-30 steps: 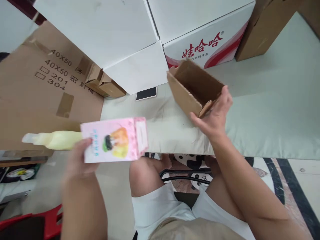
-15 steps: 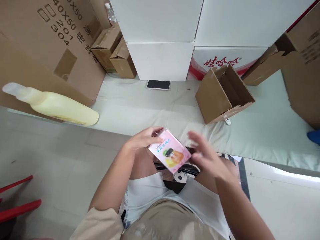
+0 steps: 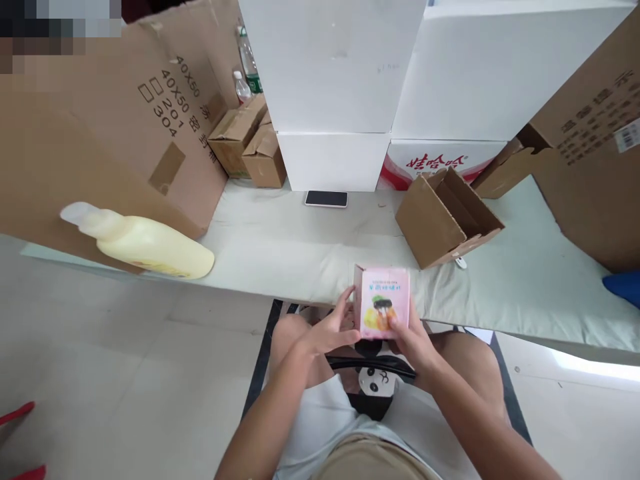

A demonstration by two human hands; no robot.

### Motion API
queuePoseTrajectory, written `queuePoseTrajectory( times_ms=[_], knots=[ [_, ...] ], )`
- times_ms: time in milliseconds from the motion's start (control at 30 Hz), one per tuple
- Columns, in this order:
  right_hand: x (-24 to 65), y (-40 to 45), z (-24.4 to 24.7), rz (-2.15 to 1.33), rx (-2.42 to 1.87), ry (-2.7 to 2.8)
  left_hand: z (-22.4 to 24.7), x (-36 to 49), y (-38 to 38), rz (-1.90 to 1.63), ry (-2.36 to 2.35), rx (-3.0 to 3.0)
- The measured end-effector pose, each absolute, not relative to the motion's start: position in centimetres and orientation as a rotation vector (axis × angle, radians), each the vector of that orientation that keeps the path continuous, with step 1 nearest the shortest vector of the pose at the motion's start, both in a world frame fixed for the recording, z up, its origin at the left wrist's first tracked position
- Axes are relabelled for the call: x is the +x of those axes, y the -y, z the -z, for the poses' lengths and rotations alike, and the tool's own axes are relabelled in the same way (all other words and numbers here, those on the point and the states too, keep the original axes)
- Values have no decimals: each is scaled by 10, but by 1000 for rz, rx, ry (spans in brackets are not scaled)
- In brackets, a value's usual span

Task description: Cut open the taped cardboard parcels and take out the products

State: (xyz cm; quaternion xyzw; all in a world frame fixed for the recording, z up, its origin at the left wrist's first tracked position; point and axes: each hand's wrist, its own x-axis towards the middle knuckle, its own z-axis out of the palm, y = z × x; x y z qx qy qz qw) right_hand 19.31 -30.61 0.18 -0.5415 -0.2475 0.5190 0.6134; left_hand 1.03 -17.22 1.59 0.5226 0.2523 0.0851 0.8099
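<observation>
A small pink box (image 3: 373, 273) with fruit pictures and blue lettering is held up in front of the table edge, above my lap. My right hand (image 3: 416, 343) grips its right side, thumb across the printed front and the other fingers behind. By the box's left side is my left hand (image 3: 333, 328), thumb and fingers apart. Its fingertips are close to the box's left side and lower corner; whether they touch it I cannot tell.
On the cloth-covered table (image 3: 270, 247) are a phone (image 3: 327, 199), an open cardboard box (image 3: 430, 223) and a pale yellow pump bottle (image 3: 155, 245). White boxes (image 3: 333, 160) stack up behind, with large cartons (image 3: 165, 160) at both sides. A panda-patterned item (image 3: 376, 382) sits between my knees.
The box has passed from my left hand to my right and turned from tilted to upright. My right hand has closed on it, and my left has loosened. The view has shifted.
</observation>
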Motion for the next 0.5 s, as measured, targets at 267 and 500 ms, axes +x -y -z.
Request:
queuePoseTrajectory(
  times_ms=[267, 500],
  knots=[
    [272, 74, -123, -982, -1269, 585, -124, 151, 13, -685, -804, 1268],
    [275, 28, -139, -1042, -1394, 430, -135, 169, -34, -554, -1048, 1174]
  ],
)
